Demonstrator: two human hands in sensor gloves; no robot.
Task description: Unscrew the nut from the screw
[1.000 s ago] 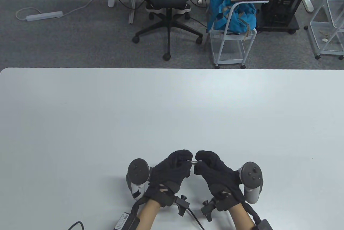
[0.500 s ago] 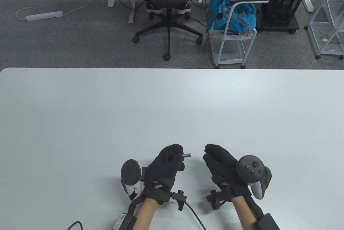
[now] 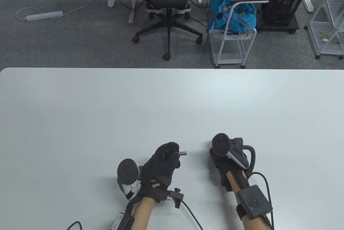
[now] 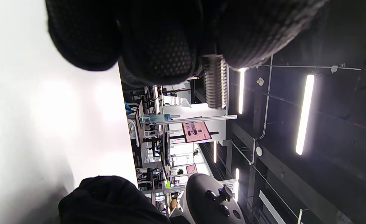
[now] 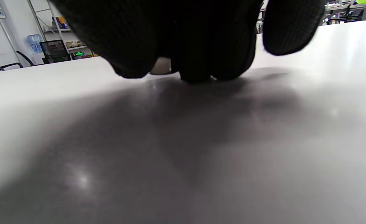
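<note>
Pinching the bare screw (image 3: pixel 183 153) loosely risks a drop by the left hand (image 3: pixel 161 160); the right hand (image 3: pixel 224 164) presses its curled fingers down on the table (image 3: pixel 80 120), the small pale piece beneath them, perhaps the nut (image 5: pixel 161 66), liable to roll.

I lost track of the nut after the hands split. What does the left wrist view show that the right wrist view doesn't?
Only the left wrist view: the screw, its bare threaded shank sticking out of the left hand fingertip grip with no nut on the visible part, and the tracker on the right hand.

Only the right wrist view: the right hand with fingertips down on the table, a small pale piece between them, possibly the nut; I cannot confirm.

Both: black gloved fingers and the white tabletop.
</note>
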